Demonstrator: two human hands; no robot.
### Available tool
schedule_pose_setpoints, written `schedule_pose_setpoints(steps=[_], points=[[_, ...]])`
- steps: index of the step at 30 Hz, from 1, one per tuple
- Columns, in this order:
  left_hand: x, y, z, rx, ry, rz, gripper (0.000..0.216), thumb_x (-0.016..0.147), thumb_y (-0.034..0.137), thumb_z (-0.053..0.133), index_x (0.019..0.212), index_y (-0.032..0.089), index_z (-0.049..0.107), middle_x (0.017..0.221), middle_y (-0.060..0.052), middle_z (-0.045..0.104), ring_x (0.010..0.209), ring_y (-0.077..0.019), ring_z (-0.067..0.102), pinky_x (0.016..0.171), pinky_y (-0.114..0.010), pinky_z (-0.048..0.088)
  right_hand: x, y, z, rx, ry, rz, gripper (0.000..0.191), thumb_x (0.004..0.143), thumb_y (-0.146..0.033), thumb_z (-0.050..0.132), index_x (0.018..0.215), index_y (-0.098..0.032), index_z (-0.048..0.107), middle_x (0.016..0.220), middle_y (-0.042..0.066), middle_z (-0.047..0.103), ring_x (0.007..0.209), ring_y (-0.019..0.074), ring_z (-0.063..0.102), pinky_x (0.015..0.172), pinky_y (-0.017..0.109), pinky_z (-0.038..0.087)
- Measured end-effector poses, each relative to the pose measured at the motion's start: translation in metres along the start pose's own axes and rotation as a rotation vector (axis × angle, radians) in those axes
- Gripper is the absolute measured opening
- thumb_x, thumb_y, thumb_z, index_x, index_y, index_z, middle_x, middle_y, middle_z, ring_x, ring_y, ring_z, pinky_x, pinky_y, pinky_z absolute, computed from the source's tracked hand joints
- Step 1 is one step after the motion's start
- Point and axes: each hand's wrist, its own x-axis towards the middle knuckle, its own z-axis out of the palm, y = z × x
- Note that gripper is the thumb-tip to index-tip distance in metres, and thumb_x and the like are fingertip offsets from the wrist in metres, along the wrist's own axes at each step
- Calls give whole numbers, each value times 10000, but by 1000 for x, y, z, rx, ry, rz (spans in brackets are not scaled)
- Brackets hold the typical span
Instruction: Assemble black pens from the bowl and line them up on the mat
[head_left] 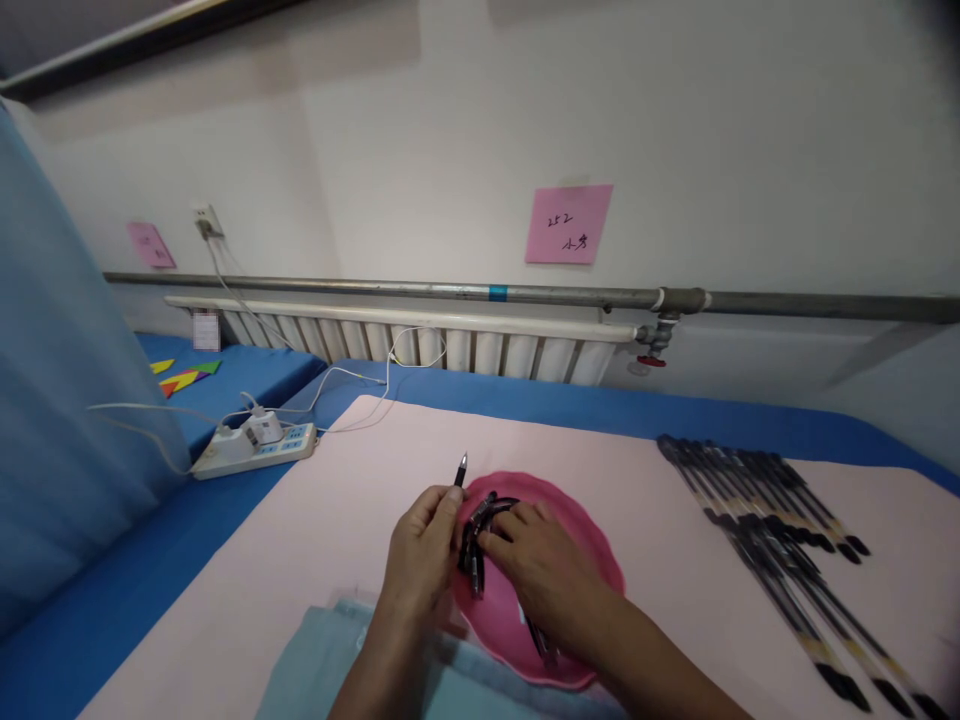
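Observation:
My left hand (421, 545) is closed around a black pen (460, 472), its silvery pointed tip sticking up between thumb and forefinger. The pen's lower part is hidden in the hand. Just to the right lies a pink plate (592, 545) with a wavy rim, and in it a heap of black pen parts (474, 555). My right hand (544, 565) reaches over the plate, fingers bent down at the heap; whatever is under its fingertips is hidden. More dark, clear-ended pen parts (541, 640) lie below that hand, near the plate's front rim.
Several long black-ended brushes or sticks (780, 540) lie in rows on the pink sheet (360, 510) at the right. A white power strip (255, 450) with plugs and cables sits at left. Behind the blue-covered table (540, 395) run a radiator (480, 352) and a pipe (420, 290).

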Motion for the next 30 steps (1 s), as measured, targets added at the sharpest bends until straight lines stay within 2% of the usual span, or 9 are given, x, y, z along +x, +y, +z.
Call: schedule_pose_setpoints(steps=[4, 9, 14, 20, 23, 30], points=[[3, -2, -1, -13, -19, -52, 336, 706, 505, 597, 784, 179, 608, 421, 117, 301, 360, -38, 169, 390, -197, 155, 1, -4, 1, -93, 0, -12, 147, 817, -138, 546, 898, -207, 648, 934, 63, 672, 889, 257, 545, 794, 408, 358], [4, -6, -1, 6, -29, -39, 340, 703, 516, 599, 747, 180, 574, 423, 117, 332, 337, -28, 170, 374, -198, 127, 3, -8, 1, -120, -14, -19, 144, 855, -155, 513, 812, -206, 641, 886, 57, 668, 875, 252, 556, 765, 399, 371], [4, -8, 0, 10, -38, -49, 350, 712, 521, 593, 800, 182, 592, 420, 118, 339, 328, -34, 199, 364, -198, 131, 4, -3, 8, -67, 5, 46, 142, 834, -102, 520, 831, -195, 628, 910, 58, 669, 854, 243, 557, 746, 379, 375], [5, -11, 2, 8, -39, -17, 362, 689, 546, 613, 700, 188, 561, 416, 111, 331, 344, -39, 208, 373, -196, 156, 3, -2, 7, 5, 16, 123, 191, 788, -58, 484, 862, -173, 618, 913, 77, 672, 809, 235, 564, 714, 362, 381], [4, -10, 3, -1, -38, -15, 373, 670, 553, 631, 715, 185, 583, 417, 105, 327, 367, -52, 232, 385, -198, 181, 3, -3, 4, 77, 15, 147, 235, 761, -47, 462, 883, -171, 620, 898, 76, 679, 805, 232, 580, 710, 354, 389], [2, -9, 2, 40, -38, 15, 402, 678, 588, 607, 691, 187, 591, 437, 90, 344, 391, -68, 284, 404, -201, 226, -1, 2, 5, 137, 76, 132, 300, 687, 1, 426, 837, -163, 628, 864, 83, 674, 763, 214, 576, 675, 333, 393]])
